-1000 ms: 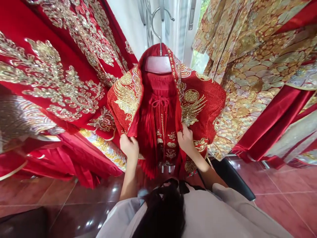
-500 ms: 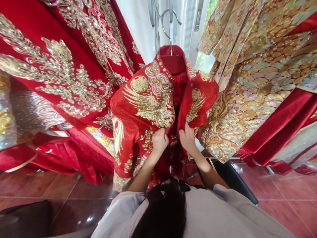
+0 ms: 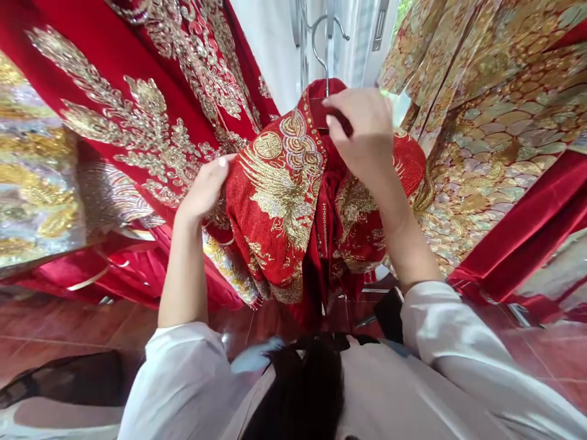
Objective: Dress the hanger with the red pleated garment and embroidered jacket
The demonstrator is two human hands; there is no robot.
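A red jacket (image 3: 279,201) with gold embroidery hangs in front of me on a hanger with a metal hook (image 3: 323,36). My left hand (image 3: 206,186) grips the jacket's left shoulder edge, fingers curled round the cloth. My right hand (image 3: 360,125) is raised to the collar just under the hook, fingers bent and pinching the red fabric there. The jacket's front panels hang nearly closed, with a dark red pleated lining showing in the gap.
More red and gold embroidered garments (image 3: 137,110) hang at the left, and gold scale-patterned robes (image 3: 486,122) hang at the right. A window (image 3: 367,36) is behind the hanger. Glossy red floor tiles (image 3: 68,330) lie below, with a black object (image 3: 389,311) near my right arm.
Both hands let go of the front panels at waist height. The left moved out to the jacket's shoulder, the right rose to the collar. The jacket front went from spread open to nearly closed.
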